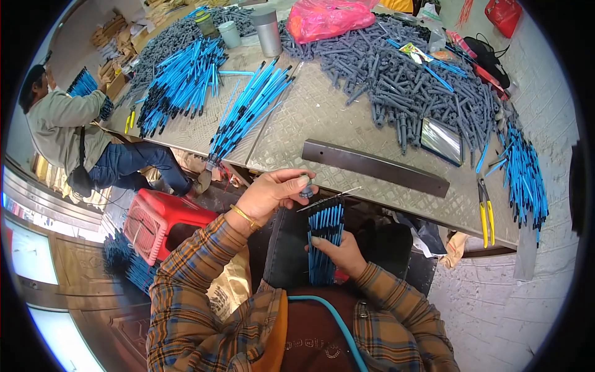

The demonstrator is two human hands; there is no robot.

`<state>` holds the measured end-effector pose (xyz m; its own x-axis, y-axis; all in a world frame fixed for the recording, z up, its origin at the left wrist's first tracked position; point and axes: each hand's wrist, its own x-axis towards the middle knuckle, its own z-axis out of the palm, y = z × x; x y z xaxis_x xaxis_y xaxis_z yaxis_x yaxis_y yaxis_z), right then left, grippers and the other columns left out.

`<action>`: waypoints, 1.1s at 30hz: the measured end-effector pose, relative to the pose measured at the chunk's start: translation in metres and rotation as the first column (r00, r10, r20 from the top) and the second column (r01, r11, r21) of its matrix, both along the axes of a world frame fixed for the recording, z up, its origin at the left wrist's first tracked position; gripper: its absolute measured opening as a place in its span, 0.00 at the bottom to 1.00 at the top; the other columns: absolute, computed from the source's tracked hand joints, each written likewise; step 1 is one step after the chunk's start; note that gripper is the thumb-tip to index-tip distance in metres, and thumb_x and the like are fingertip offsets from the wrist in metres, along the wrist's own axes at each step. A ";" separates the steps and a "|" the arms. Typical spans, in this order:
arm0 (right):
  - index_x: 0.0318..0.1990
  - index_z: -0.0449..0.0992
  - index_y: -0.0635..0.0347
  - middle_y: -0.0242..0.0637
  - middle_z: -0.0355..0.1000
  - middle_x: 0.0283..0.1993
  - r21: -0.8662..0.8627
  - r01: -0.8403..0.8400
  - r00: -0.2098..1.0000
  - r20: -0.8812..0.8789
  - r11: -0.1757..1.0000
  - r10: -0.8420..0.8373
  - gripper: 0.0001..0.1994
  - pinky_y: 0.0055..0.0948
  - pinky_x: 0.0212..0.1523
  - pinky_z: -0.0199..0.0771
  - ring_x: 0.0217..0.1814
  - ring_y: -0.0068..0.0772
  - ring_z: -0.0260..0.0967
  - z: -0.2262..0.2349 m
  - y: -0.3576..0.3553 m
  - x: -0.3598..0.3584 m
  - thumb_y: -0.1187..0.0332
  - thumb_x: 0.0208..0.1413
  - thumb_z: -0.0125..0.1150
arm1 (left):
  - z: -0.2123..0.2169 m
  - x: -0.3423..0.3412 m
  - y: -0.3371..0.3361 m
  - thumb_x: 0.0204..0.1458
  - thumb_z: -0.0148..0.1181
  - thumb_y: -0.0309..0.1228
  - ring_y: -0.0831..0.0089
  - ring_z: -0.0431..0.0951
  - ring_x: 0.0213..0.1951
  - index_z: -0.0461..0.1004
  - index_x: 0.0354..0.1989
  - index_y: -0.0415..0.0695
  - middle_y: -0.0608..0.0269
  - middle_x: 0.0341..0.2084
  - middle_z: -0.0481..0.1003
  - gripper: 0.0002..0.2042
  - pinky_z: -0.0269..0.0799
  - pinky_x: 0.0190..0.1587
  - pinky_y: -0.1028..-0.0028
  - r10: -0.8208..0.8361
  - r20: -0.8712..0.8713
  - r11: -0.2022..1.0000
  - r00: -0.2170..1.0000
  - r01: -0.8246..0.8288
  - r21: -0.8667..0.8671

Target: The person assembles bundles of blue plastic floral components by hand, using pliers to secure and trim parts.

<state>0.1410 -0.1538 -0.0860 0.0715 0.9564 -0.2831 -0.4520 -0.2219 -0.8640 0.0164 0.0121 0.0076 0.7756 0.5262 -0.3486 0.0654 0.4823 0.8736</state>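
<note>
My left hand (273, 192) is closed in a pinch, thumb against fingers, around a small dark grey piece (306, 188) mostly covered by the fingertips. Just below those fingers a thin, silvery rod (338, 196) slants over the table's front edge; whether the hand touches it is unclear. My right hand (343, 253) grips a bundle of blue sticks with black bands (326, 226), held upright above my lap. On the table's near edge, beyond both hands, lies a long dark metal bar (375, 167).
Heaps of grey plastic plugs (409, 80) cover the table's far part. Loose blue sticks (251, 111) lie left; more hang (525, 177) at the right corner. Yellow-handled pliers (486, 214) and a phone-like slab (442, 141) lie right. A red stool (164, 220) and another person (68, 118) are left.
</note>
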 end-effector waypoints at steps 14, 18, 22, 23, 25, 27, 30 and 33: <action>0.39 0.72 0.63 0.35 0.73 0.33 0.008 0.019 0.999 0.025 1.000 -0.019 0.11 0.23 0.34 0.74 0.34 0.23 0.72 0.003 -0.002 -0.003 0.66 0.52 0.59 | 0.004 -0.003 -0.009 0.48 0.61 0.32 0.81 0.72 0.24 0.72 0.42 0.40 0.64 0.31 0.76 0.14 0.63 0.24 0.85 -0.024 -0.081 0.985 0.996 0.037 0.169; 0.39 0.72 0.63 0.35 0.73 0.33 -0.005 0.012 0.999 0.053 1.000 -0.012 0.11 0.22 0.34 0.73 0.34 0.22 0.71 0.000 -0.002 -0.001 0.67 0.52 0.59 | 0.005 -0.005 -0.009 0.48 0.61 0.31 0.81 0.73 0.24 0.72 0.42 0.40 0.65 0.31 0.76 0.14 0.64 0.24 0.85 -0.019 -0.082 0.981 0.996 0.035 0.192; 0.39 0.72 0.63 0.34 0.73 0.32 -0.004 0.024 0.999 0.023 1.000 -0.024 0.11 0.21 0.34 0.73 0.33 0.22 0.71 0.001 -0.001 -0.003 0.67 0.52 0.60 | 0.005 -0.005 -0.011 0.48 0.61 0.30 0.80 0.74 0.25 0.72 0.42 0.40 0.65 0.31 0.76 0.13 0.65 0.25 0.85 -0.017 -0.089 0.976 0.996 0.036 0.216; 0.39 0.72 0.63 0.33 0.73 0.32 0.003 0.034 0.999 0.031 0.999 -0.034 0.10 0.21 0.34 0.73 0.33 0.21 0.71 0.001 -0.001 -0.004 0.67 0.52 0.60 | 0.006 -0.005 -0.012 0.49 0.61 0.30 0.80 0.74 0.25 0.72 0.42 0.40 0.65 0.31 0.76 0.13 0.65 0.26 0.85 -0.017 -0.096 0.973 0.995 0.039 0.230; 0.38 0.73 0.63 0.32 0.73 0.32 0.015 0.054 0.997 0.046 0.998 -0.054 0.10 0.20 0.33 0.72 0.32 0.20 0.70 0.002 -0.001 -0.005 0.67 0.52 0.60 | 0.006 -0.005 -0.013 0.49 0.60 0.30 0.79 0.75 0.26 0.72 0.43 0.39 0.64 0.32 0.76 0.13 0.66 0.26 0.84 -0.017 -0.109 0.966 0.994 0.044 0.256; 0.38 0.73 0.63 0.31 0.73 0.32 0.018 0.069 0.995 0.069 0.997 -0.070 0.10 0.20 0.33 0.71 0.32 0.19 0.70 0.001 -0.001 -0.007 0.67 0.52 0.60 | 0.009 -0.006 -0.016 0.48 0.61 0.30 0.81 0.74 0.26 0.72 0.43 0.40 0.66 0.30 0.75 0.14 0.66 0.27 0.85 -0.015 -0.107 0.964 0.994 0.043 0.264; 0.37 0.73 0.62 0.30 0.73 0.31 0.022 0.099 0.988 0.114 0.995 -0.101 0.09 0.19 0.33 0.71 0.31 0.17 0.69 0.002 -0.002 -0.009 0.67 0.52 0.60 | 0.010 -0.006 -0.023 0.48 0.62 0.29 0.84 0.73 0.28 0.71 0.44 0.40 0.71 0.26 0.74 0.15 0.66 0.28 0.86 -0.013 -0.103 0.960 0.995 0.041 0.278; 0.36 0.74 0.62 0.29 0.73 0.31 0.041 0.103 0.974 0.198 0.994 -0.109 0.08 0.19 0.33 0.70 0.30 0.16 0.68 0.005 -0.003 -0.010 0.68 0.51 0.60 | 0.005 -0.003 -0.034 0.47 0.60 0.21 0.85 0.72 0.33 0.68 0.45 0.39 0.68 0.32 0.74 0.15 0.68 0.34 0.84 0.017 0.044 0.924 0.999 -0.032 0.382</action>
<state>0.1310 -0.1564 -0.0806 0.2251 0.9483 -0.2237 -0.2897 -0.1541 -0.9446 0.0136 -0.0219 0.0125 0.7695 0.6327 -0.0871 0.0201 0.1123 0.9935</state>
